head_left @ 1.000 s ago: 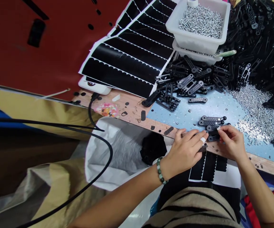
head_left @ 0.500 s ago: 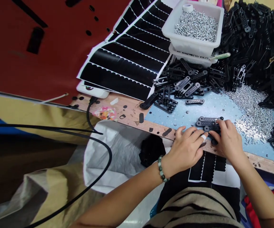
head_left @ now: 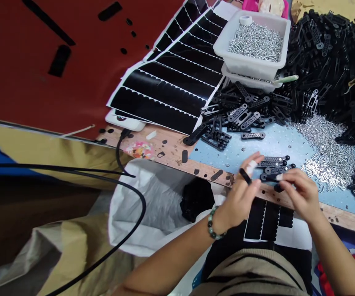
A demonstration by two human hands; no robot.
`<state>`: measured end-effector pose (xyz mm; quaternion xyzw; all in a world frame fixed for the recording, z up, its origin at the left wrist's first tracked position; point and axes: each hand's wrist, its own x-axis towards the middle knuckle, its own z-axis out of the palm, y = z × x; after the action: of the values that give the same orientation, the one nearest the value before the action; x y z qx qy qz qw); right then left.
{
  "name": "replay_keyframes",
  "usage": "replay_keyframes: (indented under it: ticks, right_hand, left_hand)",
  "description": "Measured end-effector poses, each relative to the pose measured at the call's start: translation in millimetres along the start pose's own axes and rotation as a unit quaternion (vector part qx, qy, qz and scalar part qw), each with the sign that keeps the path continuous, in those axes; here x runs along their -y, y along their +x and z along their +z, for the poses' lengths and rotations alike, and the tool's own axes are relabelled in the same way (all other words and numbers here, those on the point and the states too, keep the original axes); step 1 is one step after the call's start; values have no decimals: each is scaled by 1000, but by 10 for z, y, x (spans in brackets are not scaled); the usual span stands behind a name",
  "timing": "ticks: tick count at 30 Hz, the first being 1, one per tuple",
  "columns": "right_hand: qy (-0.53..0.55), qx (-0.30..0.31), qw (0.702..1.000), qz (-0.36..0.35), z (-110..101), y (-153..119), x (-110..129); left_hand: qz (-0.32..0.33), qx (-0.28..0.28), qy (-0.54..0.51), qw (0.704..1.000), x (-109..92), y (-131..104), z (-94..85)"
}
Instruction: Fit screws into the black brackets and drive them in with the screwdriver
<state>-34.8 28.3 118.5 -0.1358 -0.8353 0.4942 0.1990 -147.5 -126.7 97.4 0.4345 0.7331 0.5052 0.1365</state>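
Observation:
A small black strip (head_left: 245, 176) is at the fingers of my left hand (head_left: 240, 197), which are closed around it at the table's front edge. White tape wraps one of those fingers. My right hand (head_left: 302, 193) is beside the near end of a short row of black slotted parts (head_left: 274, 164) on the blue mat; its thumb and fingertips come close together, and whether they hold anything is too small to tell. A dark round piece (head_left: 278, 188) lies just under its fingertips.
Loose screws and nuts (head_left: 327, 144) are heaped right of my hands. Behind are a pile of black parts (head_left: 316, 53), a white tub of screws (head_left: 245, 59) and black sticker sheets (head_left: 165, 86). A white bag (head_left: 153, 197) hangs below the table's edge.
My left hand has lifted and turned away from the row, with a black strip now visible at its fingers. My right hand has drawn slightly down and right, uncovering more of the row.

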Motion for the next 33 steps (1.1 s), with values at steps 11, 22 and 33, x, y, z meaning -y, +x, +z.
replay_keyframes:
  ticks: [11, 22, 33]
  right_hand:
    - [-30, 8, 983, 180, -25, 153, -396]
    - [-49, 31, 982, 179, -21, 194, -352]
    - [-288, 22, 957, -9, -115, 209, -190]
  left_hand:
    - [96, 83, 249, 960, 131, -73, 112]
    - [107, 93, 254, 957, 145, -56, 90]
    - [81, 122, 242, 959, 22, 59, 84]
